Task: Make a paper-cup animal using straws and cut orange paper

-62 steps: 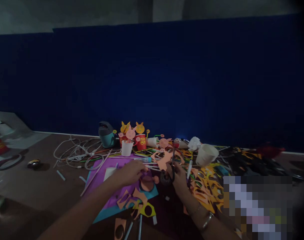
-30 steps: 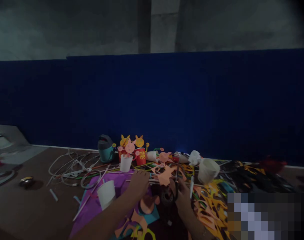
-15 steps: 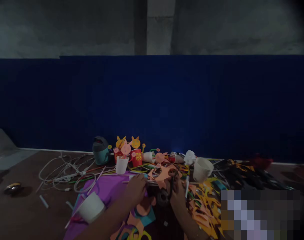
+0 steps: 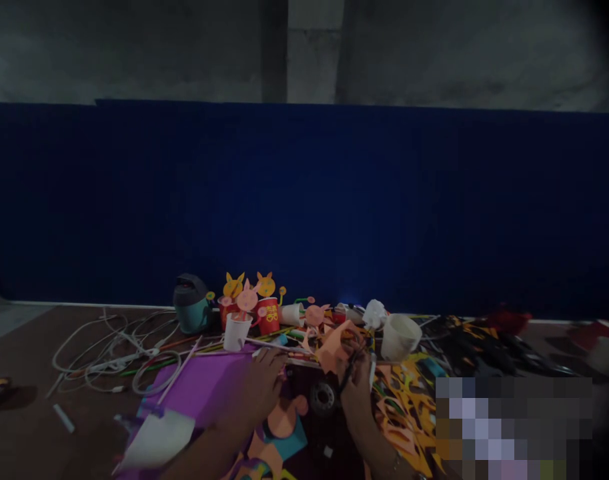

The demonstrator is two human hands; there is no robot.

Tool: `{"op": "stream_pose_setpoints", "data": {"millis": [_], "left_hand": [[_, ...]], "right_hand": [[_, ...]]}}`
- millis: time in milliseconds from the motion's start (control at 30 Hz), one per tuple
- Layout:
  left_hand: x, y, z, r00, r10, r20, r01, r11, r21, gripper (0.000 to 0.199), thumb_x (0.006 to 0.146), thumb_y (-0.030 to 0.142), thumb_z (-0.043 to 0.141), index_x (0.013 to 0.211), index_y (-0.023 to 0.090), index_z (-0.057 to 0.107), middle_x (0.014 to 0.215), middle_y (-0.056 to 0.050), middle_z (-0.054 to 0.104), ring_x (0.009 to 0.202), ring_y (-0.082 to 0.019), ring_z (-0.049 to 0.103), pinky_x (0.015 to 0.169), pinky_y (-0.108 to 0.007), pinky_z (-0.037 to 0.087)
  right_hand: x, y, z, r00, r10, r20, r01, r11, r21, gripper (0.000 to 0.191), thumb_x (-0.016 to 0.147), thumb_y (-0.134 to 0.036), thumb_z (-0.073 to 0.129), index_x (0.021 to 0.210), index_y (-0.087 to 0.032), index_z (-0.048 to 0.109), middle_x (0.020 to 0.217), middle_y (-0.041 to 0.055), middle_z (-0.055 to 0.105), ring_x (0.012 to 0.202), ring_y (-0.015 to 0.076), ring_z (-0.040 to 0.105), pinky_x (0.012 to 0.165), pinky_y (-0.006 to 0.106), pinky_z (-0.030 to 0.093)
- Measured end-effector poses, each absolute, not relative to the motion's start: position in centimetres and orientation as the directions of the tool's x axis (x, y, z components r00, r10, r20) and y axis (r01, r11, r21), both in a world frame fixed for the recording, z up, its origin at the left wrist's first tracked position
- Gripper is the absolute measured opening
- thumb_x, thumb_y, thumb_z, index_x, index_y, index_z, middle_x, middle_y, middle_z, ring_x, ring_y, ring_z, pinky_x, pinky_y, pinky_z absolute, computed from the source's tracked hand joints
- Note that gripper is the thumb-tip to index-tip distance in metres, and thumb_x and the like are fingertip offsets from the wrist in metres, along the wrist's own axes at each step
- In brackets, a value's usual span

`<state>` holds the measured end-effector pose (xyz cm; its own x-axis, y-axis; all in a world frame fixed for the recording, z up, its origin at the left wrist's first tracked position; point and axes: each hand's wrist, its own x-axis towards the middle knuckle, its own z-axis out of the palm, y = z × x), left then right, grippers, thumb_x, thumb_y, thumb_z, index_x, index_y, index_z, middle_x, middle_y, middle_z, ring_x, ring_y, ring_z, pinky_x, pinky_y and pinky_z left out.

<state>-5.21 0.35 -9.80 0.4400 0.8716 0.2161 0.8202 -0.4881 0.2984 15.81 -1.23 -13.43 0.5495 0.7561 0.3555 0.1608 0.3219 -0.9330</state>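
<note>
My left hand lies palm down at the right edge of the purple sheet, its fingers stretched over pale straws. No held thing shows in it. My right hand is closed around a slim dark tool that looks like scissors. A cut orange sheet stands raised just behind that hand; whether the fingers touch it, I cannot tell. Between my hands lie a tape roll, an orange paper cutout and a teal piece. By my left forearm a white cup is tipped over, blurred.
Behind stand a white cup and a red cup with paper animal heads, beside a teal-grey container. White cables coil at left. At right are a white cup, crumpled white paper and yellow scraps.
The white cup by my left forearm has tipped and shifted toward the lower left. The orange sheet near my right hand has risen. The view has moved slightly right.
</note>
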Motion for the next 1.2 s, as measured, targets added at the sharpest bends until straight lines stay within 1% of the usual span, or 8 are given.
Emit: {"op": "stream_pose_setpoints", "data": {"millis": [167, 500, 600, 700, 800, 933, 1100, 1200], "left_hand": [[-4.7, -0.3, -8.7, 0.484, 0.856, 0.183, 0.805, -0.517, 0.291, 0.035, 0.085, 0.015, 0.047, 0.116, 0.026, 0.058, 0.131, -0.003, 0.054, 0.121, -0.022, 0.044, 0.103, -0.037, 0.033], [-4.7, 0.2, -9.4, 0.507, 0.842, 0.184, 0.745, -0.536, 0.397, 0.045, 0.081, 0.004, 0.045, 0.118, 0.027, 0.055, 0.117, -0.003, 0.059, 0.111, -0.018, 0.049, 0.097, -0.032, 0.035], [-4.8, 0.0, -8.1, 0.494, 0.849, 0.189, 0.737, -0.524, 0.427, 0.028, 0.083, 0.011, 0.048, 0.106, 0.022, 0.06, 0.111, -0.005, 0.059, 0.109, -0.02, 0.048, 0.096, -0.033, 0.035], [-5.1, -0.4, -7.0, 0.55, 0.826, 0.122, 0.715, -0.542, 0.441, 0.015, 0.076, 0.03, 0.064, 0.089, 0.023, 0.065, 0.095, -0.002, 0.063, 0.095, -0.021, 0.054, 0.083, -0.03, 0.041], [-5.4, -1.1, -6.4, 0.614, 0.79, 0.002, 0.691, -0.538, 0.482, 0.025, 0.06, 0.034, 0.075, 0.08, 0.023, 0.065, 0.085, 0.002, 0.063, 0.079, -0.018, 0.056, 0.062, -0.024, 0.04], [-5.9, -1.4, -6.1, 0.601, 0.793, -0.102, 0.667, -0.428, 0.609, 0.018, 0.06, 0.028, 0.07, 0.075, 0.021, 0.062, 0.079, 0.003, 0.062, 0.071, -0.017, 0.055, 0.054, -0.022, 0.034], [-6.0, 0.2, -6.5, 0.543, 0.838, -0.052, 0.631, -0.366, 0.685, 0.011, 0.069, 0.023, 0.058, 0.079, 0.018, 0.057, 0.072, 0.003, 0.059, 0.068, -0.015, 0.055, 0.056, -0.021, 0.037], [-5.9, 1.2, -7.0, 0.469, 0.883, 0.015, 0.626, -0.344, 0.7, 0.013, 0.076, 0.023, 0.053, 0.087, 0.017, 0.055, 0.081, -0.001, 0.062, 0.076, -0.016, 0.058, 0.064, -0.023, 0.043]], "right_hand": [[15.7, -1.6, -12.7, 0.536, 0.782, 0.316, 0.152, 0.279, -0.948, 0.036, 0.08, -0.038, 0.058, 0.11, -0.021, 0.049, 0.112, 0.0104, 0.059, 0.107, 0.0253, 0.054, 0.093, 0.041, 0.044], [15.3, -1.9, -11.7, 0.509, 0.805, 0.305, 0.09, 0.302, -0.949, 0.032, 0.077, -0.033, 0.059, 0.106, -0.021, 0.053, 0.098, 0.0084, 0.062, 0.091, 0.0228, 0.059, 0.08, 0.036, 0.051], [15.3, -2.0, -11.7, 0.485, 0.828, 0.283, 0.059, 0.293, -0.954, 0.034, 0.077, -0.034, 0.06, 0.106, -0.021, 0.051, 0.102, 0.0083, 0.061, 0.094, 0.0227, 0.06, 0.084, 0.036, 0.05], [15.3, -2.1, -11.8, 0.467, 0.843, 0.268, 0.045, 0.28, -0.959, 0.035, 0.076, -0.034, 0.061, 0.107, -0.02, 0.051, 0.103, 0.0085, 0.062, 0.097, 0.0235, 0.06, 0.086, 0.037, 0.05], [15.3, -2.1, -11.8, 0.47, 0.841, 0.269, 0.04, 0.284, -0.958, 0.037, 0.076, -0.034, 0.063, 0.108, -0.021, 0.051, 0.1, 0.0076, 0.062, 0.095, 0.0234, 0.06, 0.084, 0.036, 0.05], [15.3, -2.0, -11.9, 0.465, 0.842, 0.275, 0.047, 0.287, -0.957, 0.036, 0.076, -0.035, 0.062, 0.108, -0.021, 0.051, 0.098, 0.0068, 0.062, 0.092, 0.0229, 0.061, 0.084, 0.037, 0.05], [15.3, -2.0, -12.2, 0.455, 0.849, 0.268, 0.035, 0.284, -0.958, 0.037, 0.077, -0.034, 0.061, 0.109, -0.021, 0.051, 0.099, 0.0066, 0.062, 0.093, 0.0227, 0.061, 0.085, 0.038, 0.05], [15.3, -2.0, -12.3, 0.447, 0.853, 0.268, 0.027, 0.287, -0.958, 0.036, 0.078, -0.034, 0.061, 0.11, -0.021, 0.051, 0.1, 0.007, 0.061, 0.094, 0.0225, 0.061, 0.085, 0.038, 0.05]]}}
